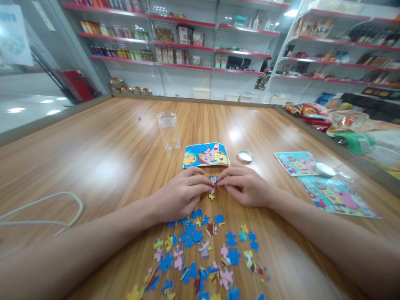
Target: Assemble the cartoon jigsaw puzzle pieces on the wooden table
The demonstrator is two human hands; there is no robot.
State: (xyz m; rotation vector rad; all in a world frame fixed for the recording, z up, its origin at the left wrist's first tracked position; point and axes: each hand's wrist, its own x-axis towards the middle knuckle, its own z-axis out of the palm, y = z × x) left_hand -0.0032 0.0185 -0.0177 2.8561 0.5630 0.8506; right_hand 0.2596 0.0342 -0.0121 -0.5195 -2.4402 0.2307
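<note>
A few joined jigsaw puzzle pieces point(213, 186) in pink, blue and yellow lie on the wooden table between my hands. My left hand point(184, 189) presses its fingertips to their left side. From the right, my right hand point(245, 183) pinches at the upper edge of the same pieces. Just beyond my fingers stands a cartoon picture card point(206, 155), slightly curled. Many loose puzzle pieces point(200, 250), mostly blue, pink and yellow, are scattered on the near side of my hands. A round metal lid point(245, 156) rests past my right hand.
A clear plastic cup point(169, 130) stands at the back left of the card. Two more picture sheets point(339, 196) lie at right, with a white round lid point(325, 170) on them. A white cable point(71, 212) loops at left. Snack packages point(312, 114) and stocked shelves point(184, 43) lie beyond.
</note>
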